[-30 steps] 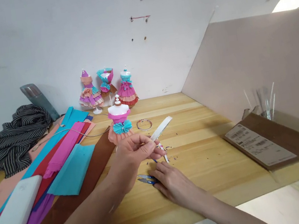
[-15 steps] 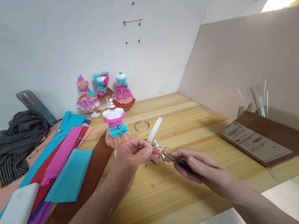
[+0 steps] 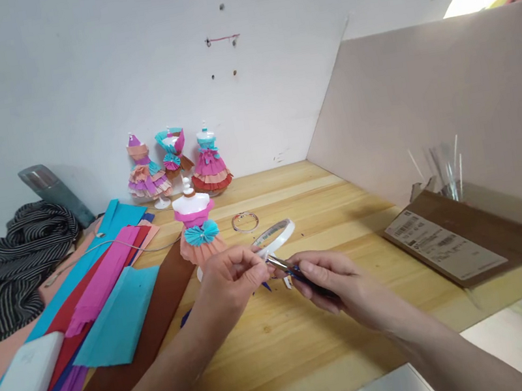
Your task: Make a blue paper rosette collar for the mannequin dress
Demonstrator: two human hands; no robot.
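Frame centre: left hand (image 3: 232,282) pinches white tape strip (image 3: 277,236). Right hand (image 3: 328,277) clamped round small scissors (image 3: 286,267), tips at strip beside left fingertips. Risks: blades nick finger; curling strip sticks to blades.

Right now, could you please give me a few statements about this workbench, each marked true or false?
1. The left hand pinches the end of a white strip. True.
2. The right hand is empty. False: it holds small blue-handled scissors, with the blades pointing at the strip.
3. Three paper-dressed mannequins stand at the back of the table. True.
4. The striped cloth lies on the right side of the table. False: it lies at the far left, beside the coloured paper sheets.
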